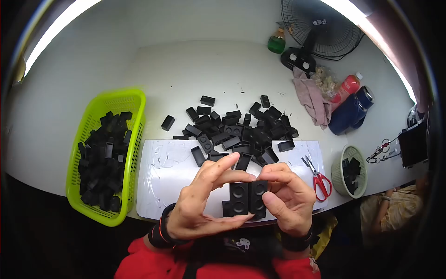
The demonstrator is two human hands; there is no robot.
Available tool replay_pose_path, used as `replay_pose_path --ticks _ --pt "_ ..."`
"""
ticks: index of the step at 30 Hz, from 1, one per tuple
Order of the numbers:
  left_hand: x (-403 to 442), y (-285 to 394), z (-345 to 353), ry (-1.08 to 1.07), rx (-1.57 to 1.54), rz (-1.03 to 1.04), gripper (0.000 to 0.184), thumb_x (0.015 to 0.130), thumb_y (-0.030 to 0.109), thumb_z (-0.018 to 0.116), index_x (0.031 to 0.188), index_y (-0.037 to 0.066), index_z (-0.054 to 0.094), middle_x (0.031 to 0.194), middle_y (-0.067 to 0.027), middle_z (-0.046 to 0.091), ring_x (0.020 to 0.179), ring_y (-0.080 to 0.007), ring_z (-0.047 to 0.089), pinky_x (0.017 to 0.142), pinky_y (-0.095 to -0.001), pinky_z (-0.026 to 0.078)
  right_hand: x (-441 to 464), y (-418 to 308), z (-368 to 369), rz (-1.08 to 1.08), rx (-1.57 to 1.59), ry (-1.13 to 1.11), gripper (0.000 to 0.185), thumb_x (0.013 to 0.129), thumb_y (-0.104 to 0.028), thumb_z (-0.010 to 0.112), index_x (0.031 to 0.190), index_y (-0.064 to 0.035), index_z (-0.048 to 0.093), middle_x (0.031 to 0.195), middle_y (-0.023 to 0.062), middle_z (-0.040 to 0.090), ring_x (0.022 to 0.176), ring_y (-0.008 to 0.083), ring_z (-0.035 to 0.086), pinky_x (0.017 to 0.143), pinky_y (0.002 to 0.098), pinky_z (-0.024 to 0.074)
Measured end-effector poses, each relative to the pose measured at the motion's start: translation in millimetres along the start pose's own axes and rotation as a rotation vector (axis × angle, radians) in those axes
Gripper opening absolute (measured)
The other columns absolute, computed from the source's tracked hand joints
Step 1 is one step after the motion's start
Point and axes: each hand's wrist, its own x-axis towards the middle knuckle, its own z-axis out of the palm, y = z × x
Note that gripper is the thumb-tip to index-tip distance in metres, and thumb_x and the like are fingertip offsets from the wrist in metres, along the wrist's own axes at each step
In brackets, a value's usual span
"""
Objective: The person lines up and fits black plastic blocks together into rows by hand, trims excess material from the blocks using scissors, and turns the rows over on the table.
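Note:
Above the near edge of the white board, my left hand (197,204) grips a black rectangular block (239,199) with two round dimples, fingers along its top and thumb along its bottom. Part of another black block (226,209) shows at its lower left. My right hand (292,197) pinches a similar black dimpled block (258,201), upright right beside the first, with a thin gap visible between them. Beyond both hands lies a loose pile of black blocks (232,131), some with dimples up, others showing hollow sides.
A lime-green basket (139,139) of black pieces stands at left. A white board (162,181) lies in front of me. Red-handled scissors (320,183), a small pale basket (337,174), a dark blue flask (346,114), a cloth (311,95) and a fan (320,28) are at right.

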Motion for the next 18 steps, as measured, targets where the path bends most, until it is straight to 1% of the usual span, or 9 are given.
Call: replay_pose_path --ticks 1,2,4,6,7,9,10,13,18 --pt "2 3 0 0.016 0.043 0.011 0.094 0.071 0.002 0.087 0.148 -0.006 0.033 0.119 -0.0155 0.068 0.104 -0.0220 0.060 0.095 -0.0368 0.047 1 -3 2 0.020 0.007 0.016 0.033 0.088 0.006 0.061 0.120 0.0103 0.058 0.120 0.0174 0.053 0.101 0.0161 0.055 0.089 0.0288 0.0440" --pt "5 2 0 0.023 0.035 0.023 0.094 0.071 0.003 0.087 0.148 -0.005 0.033 0.119 -0.0152 0.068 0.105 -0.0220 0.060 0.094 -0.0369 0.047 5 -3 3 0.000 0.026 0.029 0.031 0.087 0.007 0.062 0.117 0.0096 0.060 0.118 0.0173 0.054 0.098 0.0156 0.055 0.087 0.0270 0.0443" --pt "9 4 -3 0.031 0.038 0.060 0.095 0.071 0.005 0.087 0.148 -0.004 0.033 0.119 -0.0149 0.068 0.106 -0.0220 0.060 0.093 -0.0370 0.048 11 -7 3 -0.022 0.035 0.013 0.031 0.086 0.008 0.062 0.117 0.0094 0.060 0.118 0.0174 0.054 0.097 0.0155 0.056 0.085 0.0265 0.0448" --pt "8 7 -8 0.062 0.104 0.003 0.085 0.069 0.007 0.089 0.142 -0.002 0.046 0.118 -0.0148 0.067 0.106 -0.0245 0.061 0.092 -0.0374 0.049 17 -9 3 -0.043 0.059 -0.016 0.031 0.085 0.009 0.063 0.116 0.0095 0.061 0.117 0.0177 0.054 0.093 0.0154 0.057 0.082 0.0254 0.0466" --pt "10 6 -9 0.063 0.113 0.014 0.085 0.069 0.007 0.089 0.142 -0.002 0.046 0.118 -0.0148 0.067 0.106 -0.0245 0.061 0.092 -0.0374 0.049 19 -10 3 -0.056 0.062 -0.022 0.031 0.085 0.009 0.063 0.116 0.0095 0.061 0.117 0.0177 0.054 0.093 0.0154 0.057 0.082 0.0254 0.0466" --pt "12 0 -11 0.035 0.277 0.165 0.074 0.061 0.007 0.092 0.127 -0.002 0.061 0.113 -0.0135 0.069 0.102 -0.0246 0.063 0.089 -0.0362 0.047 23 -10 3 -0.068 0.063 -0.049 0.030 0.085 0.010 0.063 0.115 0.0097 0.061 0.116 0.0185 0.055 0.093 0.0158 0.058 0.082 0.0269 0.0480" --pt "11 2 -6 0.081 0.220 0.128 0.062 0.060 0.008 0.092 0.117 -0.001 0.067 0.111 -0.0136 0.069 0.103 -0.0263 0.062 0.087 -0.0370 0.049 24 -11 4 -0.071 0.067 -0.054 0.030 0.085 0.010 0.063 0.115 0.0097 0.061 0.116 0.0185 0.055 0.093 0.0158 0.058 0.082 0.0269 0.0480" --pt "9 -1 -6 0.098 0.262 0.175 0.064 0.061 0.009 0.092 0.118 0.000 0.067 0.111 -0.0136 0.069 0.103 -0.0263 0.062 0.087 -0.0370 0.049 25 -11 6 -0.069 0.044 -0.050 0.028 0.085 0.010 0.062 0.113 0.0098 0.063 0.116 0.0192 0.056 0.094 0.0169 0.059 0.084 0.0281 0.0491" --pt "9 3 -4 0.133 0.249 0.167 0.063 0.060 0.008 0.092 0.118 0.000 0.068 0.110 -0.0138 0.069 0.101 -0.0261 0.062 0.086 -0.0367 0.048 27 -10 7 -0.048 0.079 -0.045 0.026 0.086 0.008 0.062 0.111 0.0094 0.065 0.114 0.0195 0.058 0.099 0.0186 0.060 0.088 0.0305 0.0499"
